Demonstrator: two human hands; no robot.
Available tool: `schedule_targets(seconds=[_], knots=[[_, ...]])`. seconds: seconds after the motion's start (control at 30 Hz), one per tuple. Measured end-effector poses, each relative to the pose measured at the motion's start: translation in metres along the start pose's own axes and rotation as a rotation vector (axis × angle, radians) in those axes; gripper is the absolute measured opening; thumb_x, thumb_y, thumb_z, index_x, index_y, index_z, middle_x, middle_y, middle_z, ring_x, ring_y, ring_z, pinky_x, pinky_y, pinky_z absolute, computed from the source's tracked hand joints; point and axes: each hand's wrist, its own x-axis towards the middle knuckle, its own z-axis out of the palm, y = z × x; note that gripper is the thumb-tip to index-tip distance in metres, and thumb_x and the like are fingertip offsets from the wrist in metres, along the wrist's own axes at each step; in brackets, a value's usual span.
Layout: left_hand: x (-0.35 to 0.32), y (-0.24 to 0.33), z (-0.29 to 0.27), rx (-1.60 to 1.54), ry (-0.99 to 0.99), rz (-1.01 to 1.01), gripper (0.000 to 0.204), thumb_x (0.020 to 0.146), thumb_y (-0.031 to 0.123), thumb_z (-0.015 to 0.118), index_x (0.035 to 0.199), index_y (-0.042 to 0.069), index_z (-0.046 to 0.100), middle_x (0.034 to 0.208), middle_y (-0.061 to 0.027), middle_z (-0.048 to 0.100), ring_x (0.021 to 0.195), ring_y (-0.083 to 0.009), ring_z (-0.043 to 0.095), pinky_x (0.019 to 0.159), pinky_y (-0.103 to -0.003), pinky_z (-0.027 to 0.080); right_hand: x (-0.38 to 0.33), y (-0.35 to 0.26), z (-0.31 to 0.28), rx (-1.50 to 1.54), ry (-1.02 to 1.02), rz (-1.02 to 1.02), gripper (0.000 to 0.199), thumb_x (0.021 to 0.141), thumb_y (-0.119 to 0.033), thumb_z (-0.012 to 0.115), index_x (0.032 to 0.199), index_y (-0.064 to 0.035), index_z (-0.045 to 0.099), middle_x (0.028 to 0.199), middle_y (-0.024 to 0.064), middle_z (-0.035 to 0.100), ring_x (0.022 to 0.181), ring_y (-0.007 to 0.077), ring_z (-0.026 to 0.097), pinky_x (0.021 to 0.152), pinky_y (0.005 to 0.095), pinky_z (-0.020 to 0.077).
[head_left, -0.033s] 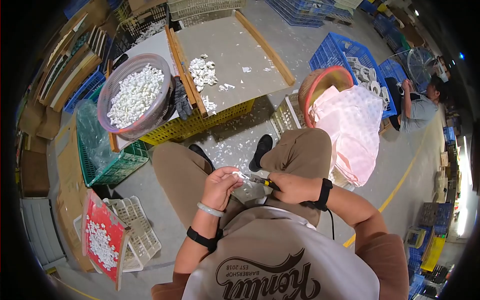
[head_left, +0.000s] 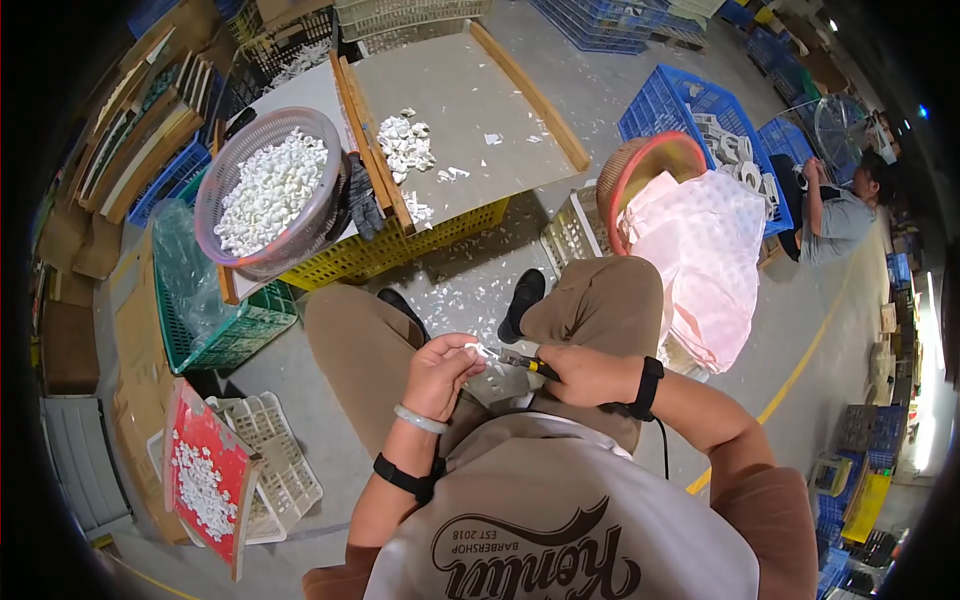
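Note:
Between the thumb and fingers of my left hand [head_left: 440, 378] is a small white piece [head_left: 478, 350], pinched above my lap. My right hand [head_left: 590, 375] is wrapped round a pair of pliers [head_left: 522, 361] with black and yellow handles. The metal jaws point left and are at or just beside the white piece; whether they touch it I cannot tell. Ahead on the left, a pinkish basket [head_left: 210, 215] holds a heap of small white pieces [head_left: 275, 195]. More white pieces [head_left: 405, 145] lie piled on a wood-edged board [head_left: 470, 90] with scattered scraps.
A red tray [head_left: 215, 425] of white bits rests on a cream crate [head_left: 285, 460] at lower left. To the right stand a blue crate [head_left: 660, 105], an orange-rimmed basket [head_left: 625, 160] and pink sheeting [head_left: 700, 250]. A person [head_left: 840, 215] sits at far right. Scraps litter the floor [head_left: 455, 290].

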Motion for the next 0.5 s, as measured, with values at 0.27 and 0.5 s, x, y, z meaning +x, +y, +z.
schedule_targets(seconds=[0.27, 0.5], knots=[[-0.0013, 0.0012, 0.0027, 0.01, 0.011, -0.014, 0.013, 0.087, -0.002, 0.056, 0.099, -0.002, 0.059, 0.087, -0.0089, 0.065, 0.077, -0.0162, 0.065, 0.074, -0.028, 0.055, -0.003, -0.0004, -0.0032, -0.106, 0.048, 0.055, 0.02, 0.077, -0.012, 0.057, 0.088, 0.0045, 0.054, 0.077, 0.0259, 0.06, 0.076, 0.0435, 0.059, 0.069, 0.0482, 0.0458], [-0.001, -0.0004, 0.0017, -0.008, 0.006, -0.007, 0.012, 0.087, -0.003, 0.056, 0.098, -0.002, 0.06, 0.087, -0.0088, 0.064, 0.078, -0.0162, 0.064, 0.075, -0.028, 0.055, -0.005, 0.0047, -0.0031, -0.034, -0.006, -0.005, 0.023, 0.076, -0.009, 0.053, 0.091, 0.0077, 0.048, 0.089, 0.0275, 0.056, 0.088, 0.042, 0.056, 0.078, 0.0462, 0.044]])
